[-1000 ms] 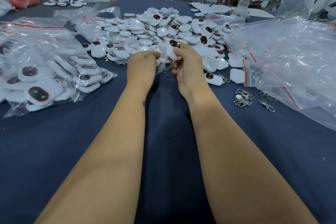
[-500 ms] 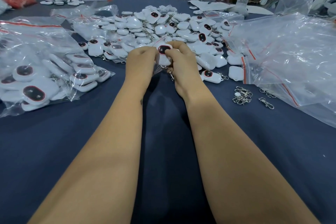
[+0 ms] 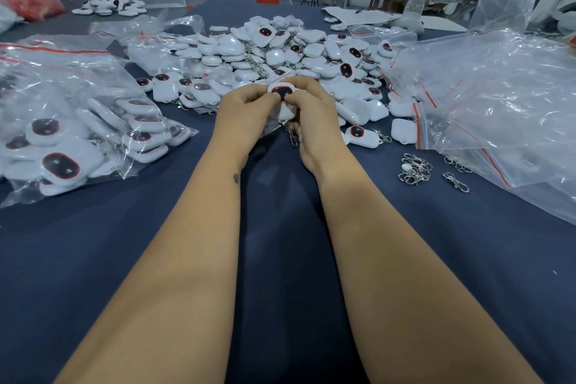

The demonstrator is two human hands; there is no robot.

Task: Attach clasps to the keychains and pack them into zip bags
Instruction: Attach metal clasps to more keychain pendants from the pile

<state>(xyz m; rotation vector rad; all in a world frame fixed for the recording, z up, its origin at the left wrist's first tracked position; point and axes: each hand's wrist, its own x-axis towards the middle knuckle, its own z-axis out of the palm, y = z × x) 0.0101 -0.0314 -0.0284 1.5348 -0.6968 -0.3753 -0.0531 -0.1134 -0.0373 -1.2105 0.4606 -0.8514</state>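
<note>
Holding one keychain [image 3: 282, 93] between both hands at centre, the left hand [image 3: 246, 112] and right hand [image 3: 311, 109] pinch it with curled fingers; a clasp [image 3: 292, 137] dangles below. Seating it well probably means steadying the body and keeping the chain untwisted. Loose clasps [image 3: 416, 168] lie at 3 o'clock on the navy worktop [image 3: 93, 259], filled bags [image 3: 78, 121] at 9, the pile [image 3: 280, 53] and shelving at 12.
</note>
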